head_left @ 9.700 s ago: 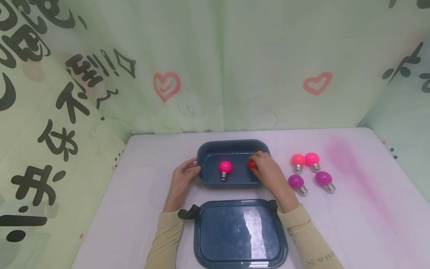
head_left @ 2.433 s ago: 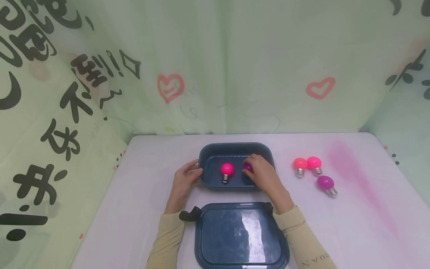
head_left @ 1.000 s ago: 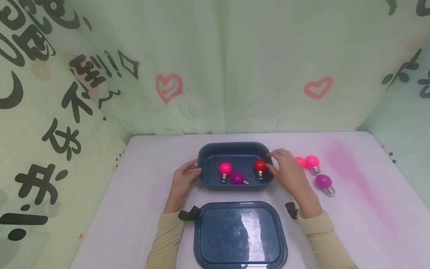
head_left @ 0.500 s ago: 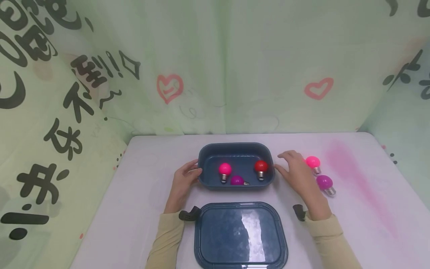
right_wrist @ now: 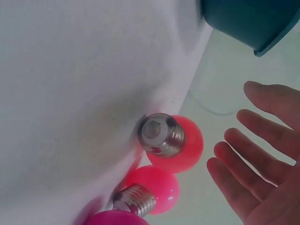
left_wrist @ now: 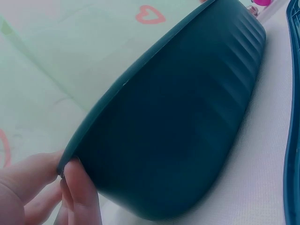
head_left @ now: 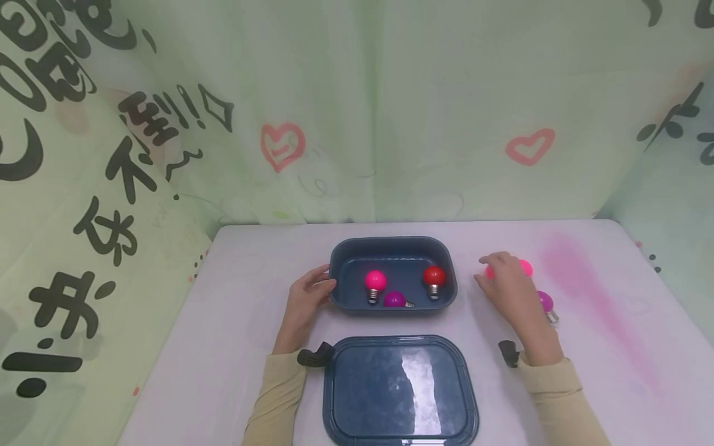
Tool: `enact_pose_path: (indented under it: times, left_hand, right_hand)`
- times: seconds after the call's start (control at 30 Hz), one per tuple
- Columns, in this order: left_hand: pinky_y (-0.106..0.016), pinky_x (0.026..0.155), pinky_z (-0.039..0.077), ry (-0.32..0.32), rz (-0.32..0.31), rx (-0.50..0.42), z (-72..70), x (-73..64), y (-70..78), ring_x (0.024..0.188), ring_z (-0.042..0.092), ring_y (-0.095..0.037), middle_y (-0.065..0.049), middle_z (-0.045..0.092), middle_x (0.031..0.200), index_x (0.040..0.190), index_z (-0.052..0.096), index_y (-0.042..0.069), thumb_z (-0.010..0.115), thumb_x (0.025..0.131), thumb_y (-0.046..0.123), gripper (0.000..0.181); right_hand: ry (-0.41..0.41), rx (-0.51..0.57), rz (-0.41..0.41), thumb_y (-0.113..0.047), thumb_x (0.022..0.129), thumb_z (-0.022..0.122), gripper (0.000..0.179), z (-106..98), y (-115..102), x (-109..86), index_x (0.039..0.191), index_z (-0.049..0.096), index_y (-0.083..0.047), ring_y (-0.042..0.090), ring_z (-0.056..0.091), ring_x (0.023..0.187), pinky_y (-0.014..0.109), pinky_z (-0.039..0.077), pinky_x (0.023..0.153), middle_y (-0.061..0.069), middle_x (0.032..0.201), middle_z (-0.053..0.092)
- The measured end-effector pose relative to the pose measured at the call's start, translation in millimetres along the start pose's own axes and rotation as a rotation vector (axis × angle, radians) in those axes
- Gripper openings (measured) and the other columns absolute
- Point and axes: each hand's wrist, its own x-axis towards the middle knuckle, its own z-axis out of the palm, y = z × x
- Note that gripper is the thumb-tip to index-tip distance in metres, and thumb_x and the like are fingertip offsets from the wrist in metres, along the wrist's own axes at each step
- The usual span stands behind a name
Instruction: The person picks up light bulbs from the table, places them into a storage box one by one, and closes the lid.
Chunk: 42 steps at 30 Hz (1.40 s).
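Nearest you, a dark blue lid (head_left: 379, 390) lies flat on the white counter (head_left: 214, 347), longer from side to side. A thin strip of counter runs between its far edge and the dark blue box (head_left: 390, 253). To the left of your left arm, a wide stretch of counter runs to the side edge.

Your left hand (head_left: 304, 297) holds the box by its left rim, thumb and fingers close together. Your right hand (head_left: 510, 294) is past the box's right rim, with counter in between. That grip is wide, with fingers spread, and has hold of nothing. It is just over the coral bulb (right_wrist: 185, 145), whose metal end points back at your wrist. The pink bulb on the counter (right_wrist: 161, 190) is right beside it. The purple bulb on the counter (head_left: 546, 301) is a bit nearer you, metal end pointing near and right.

The box is long from side to side. In it, the purple bulb in the box (head_left: 394, 300) lies sideways by the near wall, metal end to the right. Farther in, the pink bulb in the box (head_left: 375, 282) and the red bulb (head_left: 433, 277) point their metal ends at you.

Behind the counter's far edge hangs a pale green cloth (head_left: 424, 124).
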Motion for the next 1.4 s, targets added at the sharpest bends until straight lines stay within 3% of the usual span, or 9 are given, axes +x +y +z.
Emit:
enact_pose_path:
  times: [0.97,1.27,1.4]
  left_hand:
    - [-0.026,0.078,0.056,-0.013,-0.018,0.015,-2.2,-1.2,-0.6,0.102,0.066,-0.022,-0.017,0.062,0.124,0.133,0.062,0.011,0.073,0.090,0.014,0.045]
    - [-0.025,0.078,0.056,-0.027,-0.020,-0.006,-4.6,-3.0,0.3,0.108,0.064,-0.031,-0.020,0.060,0.126,0.134,0.060,0.009,0.073,0.090,0.015,0.046]
    - [-0.024,0.078,0.056,-0.040,-0.019,-0.008,-3.2,-12.6,13.8,0.112,0.061,-0.037,-0.022,0.058,0.128,0.137,0.057,0.004,0.071,0.092,0.012,0.048]
  right_hand:
    - [-0.020,0.005,0.070,0.003,0.084,0.073,0.037,4,15,-2.4,0.118,0.060,0.012,0.051,0.048,0.113,0.061,0.048,0.092,0.034,0.121,0.053]
    - [-0.002,0.023,0.091,0.007,0.082,0.073,0.032,5,13,-4.1,0.113,0.064,0.010,0.050,0.047,0.113,0.062,0.047,0.094,0.033,0.118,0.054]
    - [0.004,0.033,0.097,0.008,0.082,0.072,0.031,6,11,-5.4,0.112,0.064,0.010,0.050,0.047,0.112,0.062,0.047,0.094,0.032,0.118,0.054]
